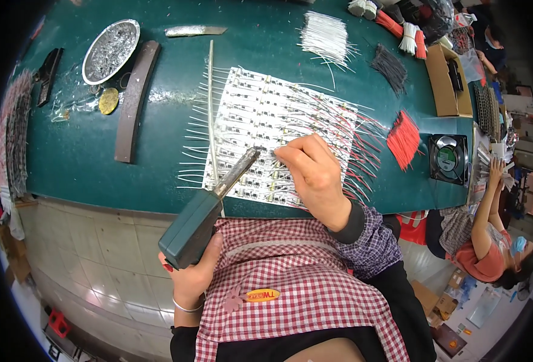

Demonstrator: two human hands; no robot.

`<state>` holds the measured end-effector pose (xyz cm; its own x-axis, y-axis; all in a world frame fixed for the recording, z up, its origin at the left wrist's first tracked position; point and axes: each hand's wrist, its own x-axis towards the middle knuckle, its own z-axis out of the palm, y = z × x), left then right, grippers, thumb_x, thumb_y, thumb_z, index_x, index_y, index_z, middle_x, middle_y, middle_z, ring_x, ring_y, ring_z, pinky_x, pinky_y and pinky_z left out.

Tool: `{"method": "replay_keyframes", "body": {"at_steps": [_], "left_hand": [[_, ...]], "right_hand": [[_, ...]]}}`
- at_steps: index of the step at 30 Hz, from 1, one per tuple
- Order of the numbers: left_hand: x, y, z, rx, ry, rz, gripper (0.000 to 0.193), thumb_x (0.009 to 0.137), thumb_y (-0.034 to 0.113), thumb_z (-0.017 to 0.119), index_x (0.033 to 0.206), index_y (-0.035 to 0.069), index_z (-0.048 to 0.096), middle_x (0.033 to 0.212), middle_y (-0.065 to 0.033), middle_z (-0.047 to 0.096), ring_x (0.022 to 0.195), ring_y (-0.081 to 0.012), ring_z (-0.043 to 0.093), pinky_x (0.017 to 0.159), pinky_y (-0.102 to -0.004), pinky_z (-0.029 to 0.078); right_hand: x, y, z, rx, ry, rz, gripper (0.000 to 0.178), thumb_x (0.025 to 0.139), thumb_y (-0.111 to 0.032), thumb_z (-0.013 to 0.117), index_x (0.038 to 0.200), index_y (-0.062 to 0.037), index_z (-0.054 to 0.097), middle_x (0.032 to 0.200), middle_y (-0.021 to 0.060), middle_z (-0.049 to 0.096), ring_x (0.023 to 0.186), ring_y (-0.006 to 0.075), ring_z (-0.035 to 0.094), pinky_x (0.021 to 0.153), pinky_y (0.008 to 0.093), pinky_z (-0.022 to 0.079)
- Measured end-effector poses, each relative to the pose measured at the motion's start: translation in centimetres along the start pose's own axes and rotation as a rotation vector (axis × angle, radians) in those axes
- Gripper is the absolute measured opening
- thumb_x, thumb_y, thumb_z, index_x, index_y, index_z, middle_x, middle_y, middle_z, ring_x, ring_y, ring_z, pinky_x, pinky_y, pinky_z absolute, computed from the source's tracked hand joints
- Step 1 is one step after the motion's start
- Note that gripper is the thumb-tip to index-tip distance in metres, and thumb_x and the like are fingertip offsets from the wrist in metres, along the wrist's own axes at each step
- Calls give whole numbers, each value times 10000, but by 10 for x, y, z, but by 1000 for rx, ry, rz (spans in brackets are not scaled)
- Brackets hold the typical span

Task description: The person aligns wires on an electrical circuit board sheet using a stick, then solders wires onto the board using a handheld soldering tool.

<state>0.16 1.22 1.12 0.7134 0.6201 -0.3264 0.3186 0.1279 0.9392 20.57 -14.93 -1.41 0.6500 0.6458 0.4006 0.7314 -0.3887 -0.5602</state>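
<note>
My left hand (197,271) is wrapped around the dark green grip of a soldering gun (188,226). Its metal tip reaches up and right over a white panel of circuit boards (248,114). Close by that tip, my right hand (317,172) is pinched just above the panel; whatever lies between its fingertips is too small to make out. White wires stick out along the panel's left side, while red and white wires (363,163) fan out from its right. A long pale strip (211,108) lies across the panel's left part.
On the green table (176,66) are a metal bowl of scraps (112,51), a brown bar (136,102) and a yellowish disc (108,101). White (325,37), black (390,67) and red wire bundles (403,140), a cardboard box (444,90) and a fan (448,158) stand right. Another person (483,241) works beyond.
</note>
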Motion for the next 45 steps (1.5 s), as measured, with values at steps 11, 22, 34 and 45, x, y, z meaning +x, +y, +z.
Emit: {"method": "replay_keyframes", "body": {"at_steps": [11,22,34,45], "left_hand": [[7,8,5,101,-46,132,232,778,11,784,986,-50,703,884,-99,726,757,-148,696,672,-270,540],[15,13,4,164,-117,189,189,759,-35,747,938,-61,691,816,-94,656,674,-156,636,604,-273,495],[7,4,-5,166,-47,191,192,748,-7,774,927,-44,714,825,-111,708,684,-192,680,636,-276,523],[10,8,0,77,-6,210,236,748,-8,793,962,-59,709,870,-107,722,744,-158,694,662,-276,540]], "right_hand": [[-3,-2,0,-104,-54,-75,310,687,73,619,985,-5,656,908,104,577,841,271,576,669,367,501],[-1,-5,-4,-136,-110,-93,301,707,31,619,1006,15,645,940,114,572,860,273,561,699,354,502],[0,-10,-4,-201,-109,-139,313,705,17,618,1016,29,642,953,122,573,872,276,557,729,358,498],[0,-9,-5,-170,-114,-109,317,705,40,605,1018,13,644,958,117,574,870,280,553,720,367,493]]}}
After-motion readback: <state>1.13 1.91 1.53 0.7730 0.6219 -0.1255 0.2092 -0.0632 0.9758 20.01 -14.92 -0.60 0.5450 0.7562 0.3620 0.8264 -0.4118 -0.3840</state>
